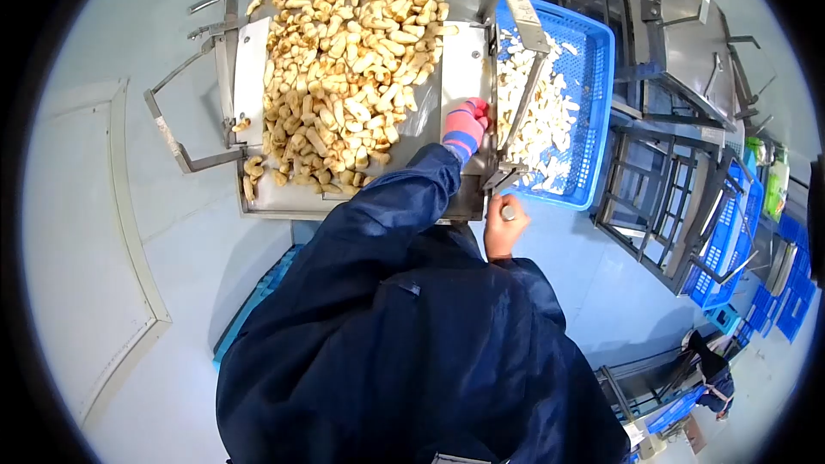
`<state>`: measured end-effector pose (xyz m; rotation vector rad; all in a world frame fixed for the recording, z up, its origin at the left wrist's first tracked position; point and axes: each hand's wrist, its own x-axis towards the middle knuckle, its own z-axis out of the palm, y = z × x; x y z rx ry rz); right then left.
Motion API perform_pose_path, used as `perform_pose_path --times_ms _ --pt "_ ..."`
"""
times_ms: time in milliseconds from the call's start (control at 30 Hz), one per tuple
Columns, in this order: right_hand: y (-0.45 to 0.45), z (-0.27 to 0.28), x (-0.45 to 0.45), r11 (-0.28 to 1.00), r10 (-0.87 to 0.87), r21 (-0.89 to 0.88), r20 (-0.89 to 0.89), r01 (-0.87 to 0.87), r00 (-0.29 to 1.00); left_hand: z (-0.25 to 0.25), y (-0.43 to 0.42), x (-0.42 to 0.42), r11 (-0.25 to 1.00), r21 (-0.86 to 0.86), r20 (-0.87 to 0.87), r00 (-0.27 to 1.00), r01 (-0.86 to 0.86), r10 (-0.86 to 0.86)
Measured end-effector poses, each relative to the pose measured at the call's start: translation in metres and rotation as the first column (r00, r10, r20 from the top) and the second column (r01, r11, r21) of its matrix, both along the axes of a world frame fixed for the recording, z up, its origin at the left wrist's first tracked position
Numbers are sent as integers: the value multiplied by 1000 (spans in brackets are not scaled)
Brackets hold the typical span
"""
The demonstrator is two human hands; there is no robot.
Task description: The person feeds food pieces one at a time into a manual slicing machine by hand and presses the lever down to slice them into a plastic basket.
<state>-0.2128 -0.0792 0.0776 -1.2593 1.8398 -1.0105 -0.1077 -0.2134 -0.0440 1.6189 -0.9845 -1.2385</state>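
My left hand (465, 127), in a pink glove with blue stripes, is on the white board (465, 64) beside the metal cutter (526, 90). Its fingers are closed, and whatever they hold is hidden. Nearer my body, my bare right hand (500, 236) is wrapped round the cutter's round handle (508, 213). Many pale brown, stubby pieces (344, 77) lie heaped on the steel tray (292, 199) to the left. Small white cut pieces (537, 112) fill part of the blue basket (599, 112), just right of the cutter.
Another metal cutter frame (225, 77) stands at the tray's left edge. Metal racks (653, 172) and another blue basket (726, 232) are on the right. A person in dark clothing (715, 374) is far off at the lower right.
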Motion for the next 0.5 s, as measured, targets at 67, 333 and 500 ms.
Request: perform_pose_path --times_ms 67,333,500 --pt "14 -48 -10 999 41 -20 20 -41 999 5 -3 3 996 88 -82 996 32 -25" --pt "12 -38 -7 999 26 -36 -4 -27 1000 24 -7 3 988 108 154 980 110 -126" --pt "-3 5 0 999 -14 -28 -8 14 1000 32 -3 3 995 51 216 971 88 -97"
